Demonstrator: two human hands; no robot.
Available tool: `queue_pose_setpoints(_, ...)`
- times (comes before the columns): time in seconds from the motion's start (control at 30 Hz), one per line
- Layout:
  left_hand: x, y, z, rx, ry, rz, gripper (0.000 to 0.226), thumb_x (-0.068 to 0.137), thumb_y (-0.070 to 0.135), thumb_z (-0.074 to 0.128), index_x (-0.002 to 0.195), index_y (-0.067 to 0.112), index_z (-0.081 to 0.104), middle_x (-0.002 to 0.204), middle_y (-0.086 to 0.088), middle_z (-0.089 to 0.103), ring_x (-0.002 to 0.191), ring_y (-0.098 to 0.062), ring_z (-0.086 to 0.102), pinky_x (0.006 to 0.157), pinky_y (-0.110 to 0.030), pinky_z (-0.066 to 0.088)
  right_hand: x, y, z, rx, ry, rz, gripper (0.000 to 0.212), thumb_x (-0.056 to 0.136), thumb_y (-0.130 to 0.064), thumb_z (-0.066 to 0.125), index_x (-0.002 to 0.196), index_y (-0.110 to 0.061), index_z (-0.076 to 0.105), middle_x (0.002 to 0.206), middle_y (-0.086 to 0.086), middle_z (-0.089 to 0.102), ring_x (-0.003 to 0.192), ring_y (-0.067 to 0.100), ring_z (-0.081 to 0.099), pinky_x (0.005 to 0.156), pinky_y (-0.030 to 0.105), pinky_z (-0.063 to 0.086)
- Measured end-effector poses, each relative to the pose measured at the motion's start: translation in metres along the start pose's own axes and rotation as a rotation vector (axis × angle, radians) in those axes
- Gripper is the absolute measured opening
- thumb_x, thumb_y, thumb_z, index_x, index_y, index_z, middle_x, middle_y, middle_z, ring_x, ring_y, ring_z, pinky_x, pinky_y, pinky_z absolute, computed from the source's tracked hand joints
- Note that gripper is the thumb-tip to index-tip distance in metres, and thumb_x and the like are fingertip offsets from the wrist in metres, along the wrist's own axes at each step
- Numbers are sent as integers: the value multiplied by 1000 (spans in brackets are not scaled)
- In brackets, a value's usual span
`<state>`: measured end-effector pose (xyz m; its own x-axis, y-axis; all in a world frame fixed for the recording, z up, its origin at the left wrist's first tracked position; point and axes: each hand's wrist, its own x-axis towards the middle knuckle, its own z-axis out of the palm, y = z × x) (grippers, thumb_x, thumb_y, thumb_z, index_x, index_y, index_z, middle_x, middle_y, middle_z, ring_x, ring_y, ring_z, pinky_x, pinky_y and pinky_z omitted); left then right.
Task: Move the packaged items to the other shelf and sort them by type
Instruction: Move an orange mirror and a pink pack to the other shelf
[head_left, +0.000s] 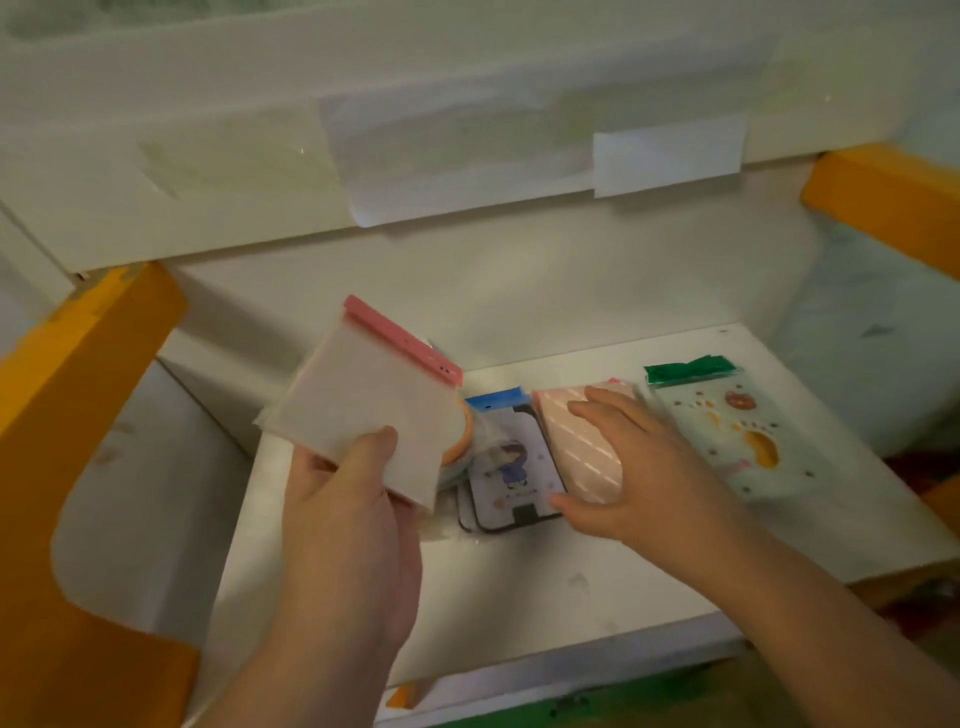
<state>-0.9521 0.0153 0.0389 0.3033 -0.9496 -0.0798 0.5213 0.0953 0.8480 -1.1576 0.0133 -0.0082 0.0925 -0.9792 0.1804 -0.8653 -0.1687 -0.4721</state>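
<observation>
Head view: two hands sorting packets on a white shelf (597, 582).
Left hand (348, 499) pinches pink-topped packet (363, 400); right hand (628, 467), fingers straight, presses striped pink packet (576, 441). No writing is readable.

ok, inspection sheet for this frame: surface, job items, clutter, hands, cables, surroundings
Surface: white shelf, smudged.
Job's things: pink-topped pack held up at left; blue-topped pack, pink striped pack and green-topped pack lying in a row on the shelf.
Clutter: orange-rimmed item behind the held pack, unclear.
Hands: left hand grips the pink-topped pack; right hand lies flat on the striped pack, fingers straight.
Cables: nothing seen.
Surroundings: orange frame, upper shelf with taped labels.
</observation>
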Motion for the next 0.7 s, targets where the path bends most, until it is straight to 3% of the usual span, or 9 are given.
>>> queue_pose_setpoints(0.07, 1, -12, 13, 127, -23, 16, 38, 93, 1, 52, 114, 29, 67, 107, 4, 77, 99, -15, 73, 75, -28, 58, -9, 12, -5, -21, -17, 92, 90, 72, -56, 75, 148, -36, 29, 152, -14, 32, 136, 9, 32, 111, 28, 26)
queue_pose_setpoints(0.17, 0, -34, 40, 409, -101, 96, 38, 93, 3, 52, 108, 34, 67, 97, 15, 76, 93, -10, 70, 74, -29, 60, -26, 32, -20, -78, 2, 170, 90, 72, -62, 72, 147, -36, 30, 151, -12, 38, 133, 12, 41, 109, 33, 34)
queue_pose_setpoints(0.23, -1, -46, 56, 605, -227, 208, 50, 96, 0, 46, 131, 33, 59, 119, 15, 70, 107, -1, 65, 94, -26, 55, -38, 38, -32, -51, -3, 175, 82, 73, -62, 71, 143, -35, 37, 144, -14, 43, 128, 10, 44, 103, 28, 37)
queue_pose_setpoints(0.3, -5, -62, 72, 856, -444, 302, 62, 98, -2, 42, 151, 30, 39, 147, 12, 51, 124, 10, 51, 107, -17, 41, -53, 47, -44, -53, -9, 198, 83, 74, -60, 70, 145, -35, 35, 146, -15, 40, 130, 7, 40, 102, 23, 33)
queue_pose_setpoints(0.43, -2, -113, 92, 1413, -760, 454, 70, 96, 6, 52, 157, 27, 24, 161, -1, 34, 146, -24, 35, 117, -45, 34, -74, 68, -58, -81, -17, 268, 92, 73, -65, 69, 150, -34, 27, 154, -15, 31, 139, 8, 32, 111, 29, 34)
queue_pose_setpoints(0.5, -1, -133, 99, 1699, -879, 441, 77, 95, 6, 53, 159, 24, 13, 168, -4, 15, 153, -34, 16, 124, -48, 18, -82, 77, -62, -80, -6, 275, 91, 73, -65, 69, 148, -32, 30, 154, -13, 33, 139, 8, 33, 112, 31, 37)
queue_pose_setpoints(0.57, -1, -143, 98, 1830, -965, 398, 74, 97, 10, 52, 159, 20, 12, 169, -6, 6, 154, -38, 4, 125, -47, 8, -89, 83, -65, -95, -1, 268, 90, 73, -65, 69, 148, -32, 33, 155, -12, 33, 140, 10, 33, 112, 33, 37)
queue_pose_setpoints(0.63, -2, -151, 92, 1885, -1002, 406, 70, 97, 29, 56, 156, 19, 19, 166, -8, 12, 153, -40, 8, 125, -48, 9, -93, 87, -67, -121, -13, 255, 89, 74, -65, 68, 148, -32, 33, 156, -12, 32, 141, 10, 32, 113, 33, 36)
queue_pose_setpoints(0.7, -4, -156, 86, 1911, -985, 375, 72, 98, 50, 46, 157, 20, 19, 168, -8, 9, 154, -38, 3, 125, -50, 6, -95, 90, -67, -129, -19, 245, 87, 75, -65, 67, 148, -32, 33, 157, -13, 29, 143, 9, 30, 114, 32, 34)
